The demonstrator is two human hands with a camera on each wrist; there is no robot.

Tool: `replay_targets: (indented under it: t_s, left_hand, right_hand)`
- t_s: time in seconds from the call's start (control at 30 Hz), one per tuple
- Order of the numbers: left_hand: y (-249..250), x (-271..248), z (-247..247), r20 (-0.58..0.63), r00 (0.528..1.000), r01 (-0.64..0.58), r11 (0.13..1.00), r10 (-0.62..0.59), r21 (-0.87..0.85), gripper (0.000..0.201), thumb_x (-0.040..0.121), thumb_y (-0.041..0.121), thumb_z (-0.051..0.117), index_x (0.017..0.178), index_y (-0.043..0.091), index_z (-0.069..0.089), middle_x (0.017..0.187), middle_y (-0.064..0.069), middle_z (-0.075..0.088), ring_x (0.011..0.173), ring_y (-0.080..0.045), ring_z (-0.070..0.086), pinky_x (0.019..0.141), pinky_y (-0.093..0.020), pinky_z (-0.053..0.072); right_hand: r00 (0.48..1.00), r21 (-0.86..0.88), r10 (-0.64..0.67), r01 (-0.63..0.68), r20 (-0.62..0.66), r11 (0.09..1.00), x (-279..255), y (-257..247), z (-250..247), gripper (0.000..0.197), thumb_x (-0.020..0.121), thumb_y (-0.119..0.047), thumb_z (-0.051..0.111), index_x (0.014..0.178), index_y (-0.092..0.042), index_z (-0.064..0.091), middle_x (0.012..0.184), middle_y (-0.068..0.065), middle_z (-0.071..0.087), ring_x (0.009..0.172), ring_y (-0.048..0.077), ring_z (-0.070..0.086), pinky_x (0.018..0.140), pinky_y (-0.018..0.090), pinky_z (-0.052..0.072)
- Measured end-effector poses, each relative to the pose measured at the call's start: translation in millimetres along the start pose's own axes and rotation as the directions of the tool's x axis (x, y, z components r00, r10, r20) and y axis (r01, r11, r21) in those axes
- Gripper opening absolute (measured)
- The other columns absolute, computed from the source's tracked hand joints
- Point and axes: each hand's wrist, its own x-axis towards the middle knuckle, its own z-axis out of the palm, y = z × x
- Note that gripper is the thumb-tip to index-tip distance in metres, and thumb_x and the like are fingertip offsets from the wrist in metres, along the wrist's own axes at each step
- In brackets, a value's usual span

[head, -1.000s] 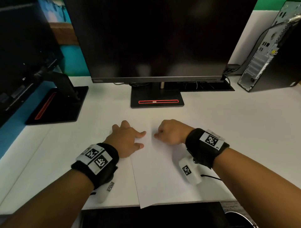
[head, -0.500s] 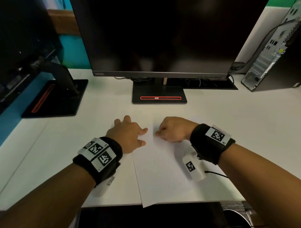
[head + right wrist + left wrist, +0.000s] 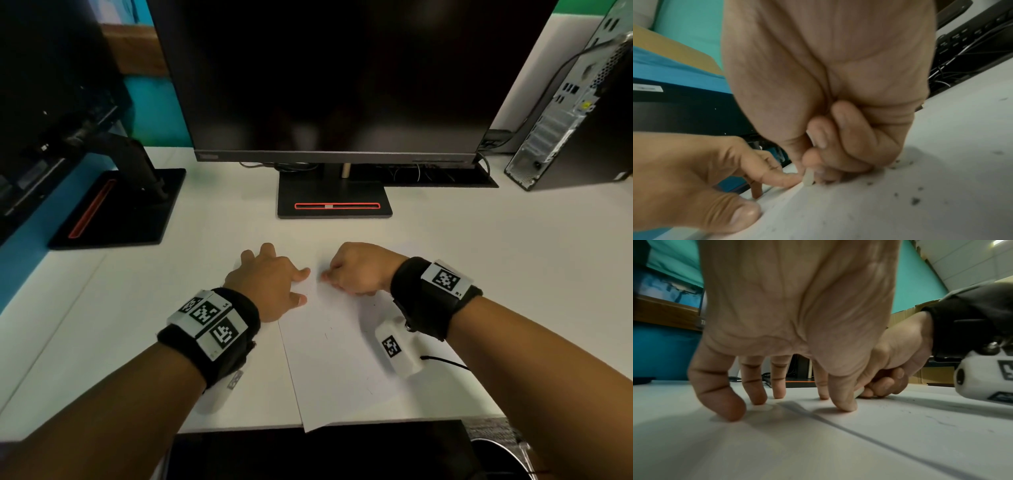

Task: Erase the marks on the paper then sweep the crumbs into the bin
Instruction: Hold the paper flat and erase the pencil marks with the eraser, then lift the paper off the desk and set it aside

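Note:
A white sheet of paper (image 3: 342, 370) lies on the white desk (image 3: 513, 274), its near corner over the front edge. My left hand (image 3: 270, 284) presses spread fingertips (image 3: 844, 405) on the paper's left edge. My right hand (image 3: 359, 270) is curled and pinches a small whitish eraser (image 3: 808, 177) against the paper's upper part, close to my left forefinger (image 3: 781, 178). Dark eraser crumbs (image 3: 914, 200) lie scattered on the paper to the right of the eraser. Faint pencil marks (image 3: 327, 334) show lower on the sheet. A bin rim (image 3: 496, 448) shows below the desk's front right.
A black monitor (image 3: 335, 78) on its stand (image 3: 334, 202) rises just behind the paper. A second monitor stand (image 3: 113, 209) sits at the left, a computer tower (image 3: 575, 130) at the back right, with cables (image 3: 428, 171) behind the monitor.
The head view has shifted a little. Both hands stay at the top of the paper, the right one holding the eraser in nearly the same place.

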Motion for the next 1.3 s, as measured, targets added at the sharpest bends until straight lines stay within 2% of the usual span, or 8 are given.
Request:
replay_targets:
  t_s: [0.73, 0.8, 0.93, 1.03, 1.1, 1.13, 1.2, 1.3]
  left_hand:
    - [2, 1, -1, 0.006, 1.0, -0.018, 1.0, 0.019, -0.014, 0.058, 0.097, 0.048, 0.061, 0.151, 0.043, 0.04, 0.14, -0.005, 0.04, 0.134, -0.031, 0.035, 0.111, -0.047, 0.039]
    - [2, 2, 1, 0.001, 1.0, -0.027, 0.999, 0.027, -0.018, 0.058, 0.097, 0.046, 0.062, 0.151, 0.042, 0.041, 0.138, -0.006, 0.042, 0.133, -0.03, 0.037, 0.111, -0.046, 0.04]
    - [1, 3, 4, -0.055, 0.998, -0.043, 0.996, 0.039, -0.077, 0.067, 0.095, 0.042, 0.067, 0.154, 0.037, 0.037, 0.146, -0.007, 0.044, 0.139, -0.029, 0.036, 0.115, -0.044, 0.035]
    - [6, 2, 1, -0.06, 0.998, -0.024, 0.992, 0.016, -0.128, 0.078, 0.093, 0.036, 0.071, 0.158, 0.027, 0.028, 0.154, -0.005, 0.042, 0.141, -0.027, 0.038, 0.115, -0.039, 0.034]
    - [6, 7, -4, -0.062, 0.998, 0.011, 0.982, -0.023, -0.189, 0.06, 0.089, 0.031, 0.076, 0.142, 0.022, 0.051, 0.139, -0.007, 0.053, 0.123, -0.026, 0.054, 0.101, -0.033, 0.046]
    - [2, 11, -6, -0.081, 0.996, 0.009, 0.971, -0.029, -0.237, 0.036, 0.087, 0.027, 0.076, 0.121, 0.021, 0.064, 0.125, -0.008, 0.06, 0.108, -0.023, 0.06, 0.087, -0.029, 0.049]
    - [-6, 15, -13, -0.125, 0.992, -0.023, 0.935, -0.023, -0.354, 0.009, 0.087, 0.023, 0.075, 0.089, 0.022, 0.066, 0.105, -0.004, 0.063, 0.089, -0.018, 0.062, 0.069, -0.023, 0.046]
    - [-13, 15, -28, -0.164, 0.986, -0.093, 0.827, 0.0, -0.554, 0.011, 0.09, 0.024, 0.074, 0.1, 0.025, 0.069, 0.105, 0.001, 0.07, 0.092, -0.018, 0.067, 0.081, -0.032, 0.055]
  right_hand:
    - [0.995, 0.022, -0.002, 0.0, 0.101, 1.0, -24, 27, -2, 0.038, 0.097, -0.037, 0.057, 0.065, -0.016, 0.057, 0.059, 0.003, 0.05, 0.054, 0.022, 0.042, 0.053, 0.025, 0.04]
    - [0.996, 0.085, -0.003, -0.005, 0.09, 0.996, -26, 31, -2, 0.039, 0.098, -0.035, 0.059, 0.064, -0.016, 0.056, 0.059, 0.003, 0.049, 0.054, 0.023, 0.041, 0.051, 0.024, 0.038]
    - [0.996, 0.435, 0.035, 0.005, -0.084, 0.9, -37, 53, -7, 0.045, 0.102, -0.031, 0.058, 0.061, -0.014, 0.051, 0.056, 0.002, 0.045, 0.047, 0.017, 0.034, 0.046, 0.023, 0.03]
    - [0.988, 0.461, 0.099, -0.033, -0.12, 0.887, -51, 75, -10, 0.045, 0.101, -0.032, 0.059, 0.06, -0.015, 0.05, 0.056, 0.002, 0.045, 0.049, 0.018, 0.033, 0.047, 0.024, 0.03]
    - [0.965, 0.449, 0.176, -0.072, -0.195, 0.891, -60, 92, -15, 0.042, 0.1, -0.033, 0.059, 0.062, -0.015, 0.052, 0.056, 0.002, 0.045, 0.051, 0.02, 0.036, 0.047, 0.025, 0.031]
    - [0.948, 0.467, 0.215, -0.084, -0.234, 0.88, -63, 100, -18, 0.04, 0.1, -0.033, 0.059, 0.065, -0.015, 0.053, 0.057, 0.003, 0.045, 0.051, 0.021, 0.036, 0.047, 0.025, 0.031]
    - [0.921, 0.527, 0.252, -0.062, -0.298, 0.848, -68, 113, -21, 0.039, 0.1, -0.036, 0.06, 0.068, -0.014, 0.055, 0.061, 0.005, 0.043, 0.053, 0.02, 0.037, 0.047, 0.026, 0.031]
    - [0.897, 0.542, 0.204, 0.046, -0.393, 0.839, -72, 122, -22, 0.041, 0.099, -0.044, 0.063, 0.07, -0.015, 0.062, 0.071, 0.006, 0.046, 0.063, 0.02, 0.042, 0.058, 0.029, 0.039]
